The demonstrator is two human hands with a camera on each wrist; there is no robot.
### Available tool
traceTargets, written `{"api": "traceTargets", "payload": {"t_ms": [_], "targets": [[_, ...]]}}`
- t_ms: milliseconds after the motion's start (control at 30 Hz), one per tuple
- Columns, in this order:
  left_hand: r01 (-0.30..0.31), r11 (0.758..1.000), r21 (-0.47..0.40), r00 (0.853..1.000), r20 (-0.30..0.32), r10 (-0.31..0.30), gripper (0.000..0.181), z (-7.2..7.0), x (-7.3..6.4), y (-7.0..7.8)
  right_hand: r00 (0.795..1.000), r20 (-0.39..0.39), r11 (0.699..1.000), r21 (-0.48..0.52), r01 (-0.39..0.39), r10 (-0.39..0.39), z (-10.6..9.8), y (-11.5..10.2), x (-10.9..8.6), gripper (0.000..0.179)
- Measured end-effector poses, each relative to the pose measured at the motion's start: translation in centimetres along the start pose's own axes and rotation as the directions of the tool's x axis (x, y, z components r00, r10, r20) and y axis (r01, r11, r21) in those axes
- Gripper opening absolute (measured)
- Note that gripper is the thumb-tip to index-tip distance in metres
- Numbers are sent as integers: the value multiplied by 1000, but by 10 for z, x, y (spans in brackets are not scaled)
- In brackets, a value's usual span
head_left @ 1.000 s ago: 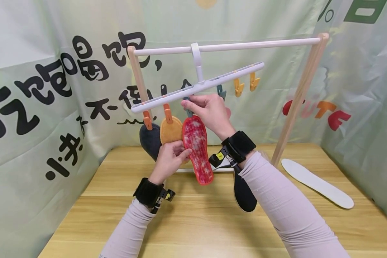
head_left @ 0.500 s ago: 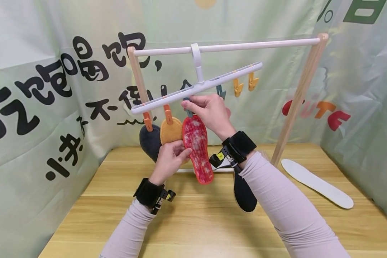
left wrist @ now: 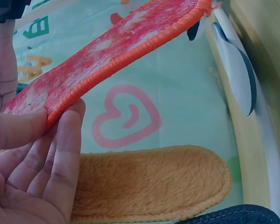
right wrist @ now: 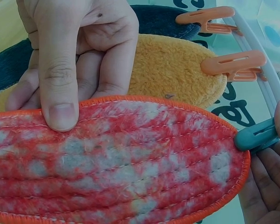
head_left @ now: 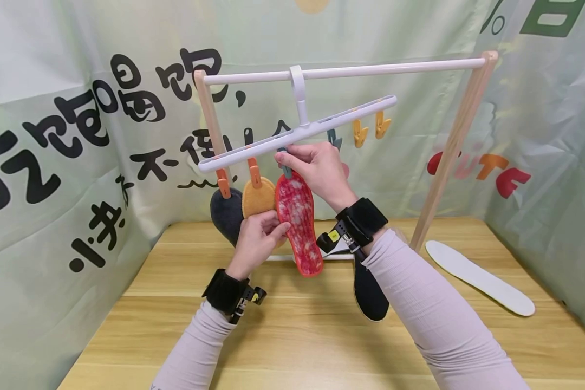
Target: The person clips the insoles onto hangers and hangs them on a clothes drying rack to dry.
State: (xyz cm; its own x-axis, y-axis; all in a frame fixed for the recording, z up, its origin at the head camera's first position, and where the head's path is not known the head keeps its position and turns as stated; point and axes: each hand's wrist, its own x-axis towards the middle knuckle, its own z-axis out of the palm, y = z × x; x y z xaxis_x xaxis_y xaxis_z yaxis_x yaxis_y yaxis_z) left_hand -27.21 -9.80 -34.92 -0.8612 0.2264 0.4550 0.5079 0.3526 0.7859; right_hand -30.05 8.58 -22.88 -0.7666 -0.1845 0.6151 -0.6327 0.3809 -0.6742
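A red and white mottled insole (head_left: 298, 219) with an orange-red edge hangs below the left half of a tilted white clip hanger (head_left: 312, 128). My left hand (head_left: 255, 241) pinches its edge, thumb on the near face in the right wrist view. At the insole's top, my right hand (head_left: 324, 172) pinches a teal clip (right wrist: 257, 135), whose jaws are on the insole's end. To the left, a yellow fuzzy insole (head_left: 258, 196) and a dark insole (head_left: 225, 215) hang from orange clips (right wrist: 235, 61). My left hand partly covers the yellow one.
The hanger hooks over the white rod (head_left: 395, 69) of a wooden stand (head_left: 450, 146). On its right half hang another teal clip (head_left: 335, 140) and two yellow clips (head_left: 359, 133). A white insole (head_left: 479, 277) lies on the table at right; a black insole (head_left: 369, 292) is partly behind my right forearm.
Both hands keep their hold in nearly the same place. The hanger's right end is slightly lower, and the red insole's bottom end slightly higher.
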Motion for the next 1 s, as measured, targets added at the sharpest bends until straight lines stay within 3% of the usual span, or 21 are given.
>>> {"api": "traceTargets", "payload": {"t_ms": [1000], "targets": [[-47, 999, 2, 998, -52, 47, 7, 0, -2, 5, 1000, -6, 1000, -13, 9, -9, 0, -2, 0, 27]]}}
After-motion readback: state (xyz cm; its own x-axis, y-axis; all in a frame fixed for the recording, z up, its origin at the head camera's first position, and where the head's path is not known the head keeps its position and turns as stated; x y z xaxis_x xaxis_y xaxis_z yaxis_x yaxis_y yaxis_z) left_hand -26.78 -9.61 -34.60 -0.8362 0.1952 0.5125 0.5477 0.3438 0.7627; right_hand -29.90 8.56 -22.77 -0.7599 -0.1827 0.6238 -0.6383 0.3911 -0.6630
